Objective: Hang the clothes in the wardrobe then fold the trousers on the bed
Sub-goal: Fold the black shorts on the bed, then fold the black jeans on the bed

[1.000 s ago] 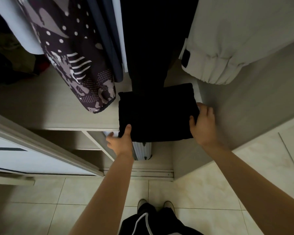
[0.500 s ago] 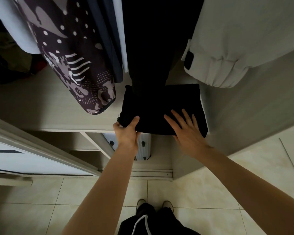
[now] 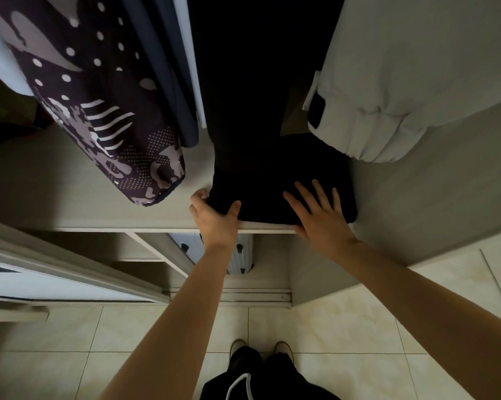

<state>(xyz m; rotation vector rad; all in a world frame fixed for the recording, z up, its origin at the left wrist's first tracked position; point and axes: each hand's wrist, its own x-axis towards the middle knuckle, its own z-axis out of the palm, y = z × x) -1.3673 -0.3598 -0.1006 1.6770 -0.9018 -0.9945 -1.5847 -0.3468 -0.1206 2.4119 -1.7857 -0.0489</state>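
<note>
Pale wooden shelf (image 3: 84, 194) is running across the wardrobe, and hanging clothes are crowding the space above it: a dark patterned garment (image 3: 105, 111) with white dots and stripes at the left, a navy garment (image 3: 168, 82) beside it, a black garment (image 3: 258, 67) in the middle, and a light grey sleeve (image 3: 387, 96) with a gathered cuff at the right. The black garment is hanging in front of the rear part of the folded black trousers (image 3: 266, 192). The trousers are lying at the shelf's right end, beside the side wall (image 3: 416, 212), their front edge at the shelf lip. The left hand (image 3: 214, 217) is pinching their front left corner, thumb on top. The right hand (image 3: 321, 217) is lying flat on their front right part, fingers straight and spread.
</note>
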